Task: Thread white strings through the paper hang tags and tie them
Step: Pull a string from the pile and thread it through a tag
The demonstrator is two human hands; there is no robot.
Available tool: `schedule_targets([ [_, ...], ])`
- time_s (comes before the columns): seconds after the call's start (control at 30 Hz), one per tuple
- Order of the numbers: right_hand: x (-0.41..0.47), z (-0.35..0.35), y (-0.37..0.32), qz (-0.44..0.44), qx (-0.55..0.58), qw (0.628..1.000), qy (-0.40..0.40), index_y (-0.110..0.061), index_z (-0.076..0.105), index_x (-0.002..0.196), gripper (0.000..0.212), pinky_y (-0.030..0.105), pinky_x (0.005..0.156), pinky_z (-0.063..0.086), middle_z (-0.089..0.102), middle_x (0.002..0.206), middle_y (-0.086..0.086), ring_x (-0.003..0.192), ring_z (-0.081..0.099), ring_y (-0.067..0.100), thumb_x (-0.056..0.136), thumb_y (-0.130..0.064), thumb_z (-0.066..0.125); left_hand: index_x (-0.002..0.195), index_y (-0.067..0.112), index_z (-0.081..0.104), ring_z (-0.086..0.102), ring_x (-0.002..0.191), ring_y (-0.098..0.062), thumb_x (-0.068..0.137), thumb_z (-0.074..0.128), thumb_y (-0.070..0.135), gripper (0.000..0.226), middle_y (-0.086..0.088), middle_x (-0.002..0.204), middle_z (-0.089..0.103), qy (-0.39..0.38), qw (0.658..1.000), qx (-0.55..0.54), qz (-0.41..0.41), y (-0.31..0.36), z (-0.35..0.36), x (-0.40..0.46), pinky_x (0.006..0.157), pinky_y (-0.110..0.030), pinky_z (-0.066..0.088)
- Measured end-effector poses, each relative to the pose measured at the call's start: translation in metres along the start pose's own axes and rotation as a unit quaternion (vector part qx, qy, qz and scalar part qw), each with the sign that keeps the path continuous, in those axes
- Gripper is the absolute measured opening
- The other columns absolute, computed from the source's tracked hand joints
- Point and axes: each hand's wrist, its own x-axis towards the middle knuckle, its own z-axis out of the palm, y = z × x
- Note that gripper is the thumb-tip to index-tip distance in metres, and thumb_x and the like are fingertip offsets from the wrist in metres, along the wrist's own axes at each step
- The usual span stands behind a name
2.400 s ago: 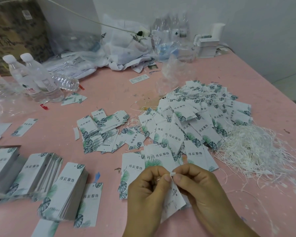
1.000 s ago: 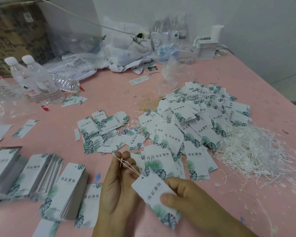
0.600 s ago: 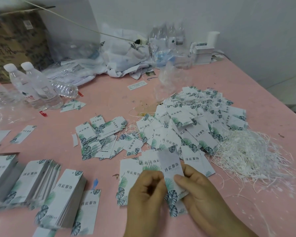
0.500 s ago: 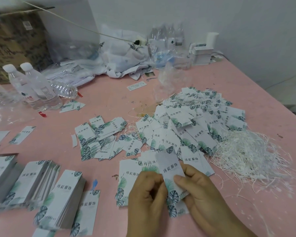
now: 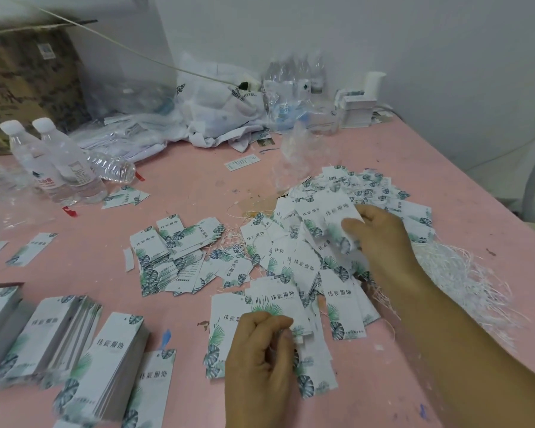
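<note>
because the big heap of hang tags (image 5: 346, 211) takes finished work, my right hand (image 5: 380, 239) holds a tag (image 5: 337, 217) over it, grip clamped. my left hand (image 5: 260, 362) is curled near the unthreaded tags (image 5: 269, 304); loose strings (image 5: 464, 273) lie rightward on the worktop (image 5: 198, 186).

Pink table (image 5: 198, 183) bears hang tags (image 5: 300, 261), white strings (image 5: 464, 273), water bottles (image 5: 59, 168).

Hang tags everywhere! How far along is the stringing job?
Done: a big heap of strung tags. In hand: the right hand lays a tag on that heap; the left hand grips something unclear. Left: stacks of unstrung tags and many loose white strings.
</note>
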Motion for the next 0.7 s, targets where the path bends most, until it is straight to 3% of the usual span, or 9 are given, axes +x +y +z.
schedule_targets([
  [0.07,0.031,0.006,-0.001,-0.014,-0.075,0.997,-0.001,-0.011,0.069,0.1,0.016,0.036,0.069,0.053,0.073,0.089,0.004,0.073,0.067,0.021,0.092,-0.006,0.056,0.083,0.027,0.074,0.056,0.064,-0.005,0.078,0.066,0.005,0.023,0.014,0.088,0.059,0.001,1.0,0.002,0.003,0.002,-0.001,0.001,0.054,-0.006,0.039],
  [0.13,0.048,0.013,0.004,-0.009,-0.153,0.988,-0.009,0.0,0.061,0.119,0.028,0.042,0.082,0.053,0.066,0.116,0.018,0.095,0.065,0.035,0.095,-0.007,0.051,0.082,0.027,0.073,0.057,0.066,-0.004,0.078,0.066,0.007,0.022,0.015,0.089,0.059,0.004,1.0,0.005,-0.005,0.002,-0.002,0.002,0.056,-0.005,0.039],
  [0.2,0.053,0.014,0.009,-0.025,-0.236,0.972,-0.006,-0.005,0.055,0.128,0.032,0.039,0.082,0.048,0.06,0.119,0.01,0.104,0.058,0.033,0.097,-0.009,0.048,0.083,0.03,0.073,0.058,0.067,-0.004,0.079,0.065,0.009,0.022,0.015,0.09,0.059,0.006,1.0,0.009,-0.017,0.001,-0.003,0.004,0.056,-0.005,0.039],
  [0.27,0.047,0.012,0.013,-0.058,-0.286,0.956,0.007,-0.013,0.054,0.119,0.024,0.04,0.077,0.044,0.055,0.109,0.004,0.101,0.052,0.029,0.097,-0.009,0.046,0.084,0.035,0.07,0.057,0.066,-0.004,0.079,0.064,0.012,0.024,0.017,0.091,0.059,0.009,0.999,0.013,-0.028,0.001,-0.006,0.007,0.056,-0.004,0.038],
  [0.33,0.029,0.009,0.015,-0.082,-0.277,0.957,0.024,-0.016,0.052,0.131,0.032,0.038,0.094,0.045,0.051,0.129,0.005,0.118,0.049,0.025,0.099,-0.011,0.048,0.084,0.039,0.068,0.056,0.066,-0.003,0.079,0.064,0.015,0.025,0.016,0.092,0.058,0.018,0.999,0.028,-0.036,-0.001,-0.009,0.009,0.058,-0.005,0.037],
  [0.37,0.014,0.008,0.017,-0.09,-0.25,0.964,0.021,-0.018,0.052,0.133,0.033,0.031,0.095,0.045,0.051,0.13,0.002,0.118,0.051,0.018,0.1,-0.014,0.049,0.085,0.04,0.067,0.056,0.067,-0.003,0.079,0.064,0.016,0.025,0.016,0.092,0.058,0.025,0.998,0.033,-0.043,-0.003,-0.01,0.01,0.059,-0.006,0.037],
  [0.47,-0.045,0.01,0.028,-0.08,-0.202,0.974,-0.067,-0.038,0.058,0.11,0.017,0.007,0.064,0.046,0.061,0.101,-0.016,0.085,0.061,-0.005,0.096,-0.028,0.058,0.089,0.04,0.064,0.056,0.072,-0.005,0.081,0.066,0.014,0.026,0.014,0.094,0.058,0.039,0.996,0.032,-0.079,-0.009,-0.013,0.012,0.061,-0.009,0.04],
  [0.57,-0.088,0.022,0.042,-0.028,-0.268,0.953,-0.141,-0.043,0.055,0.101,0.019,0.014,0.059,0.046,0.063,0.083,-0.019,0.072,0.061,-0.007,0.086,-0.055,0.059,0.095,0.043,0.06,0.055,0.072,-0.006,0.084,0.073,0.012,0.036,0.018,0.095,0.058,0.022,0.991,0.04,-0.125,-0.015,-0.014,0.011,0.065,-0.016,0.043],
  [0.7,-0.095,0.035,0.047,-0.041,-0.368,0.919,-0.137,-0.033,0.052,0.088,0.034,0.024,0.059,0.042,0.059,0.073,-0.01,0.069,0.055,0.0,0.082,-0.066,0.057,0.097,0.045,0.056,0.058,0.073,-0.005,0.083,0.074,0.018,0.035,0.021,0.095,0.058,-0.009,0.987,0.072,-0.147,-0.015,-0.015,0.01,0.065,-0.023,0.044],
])
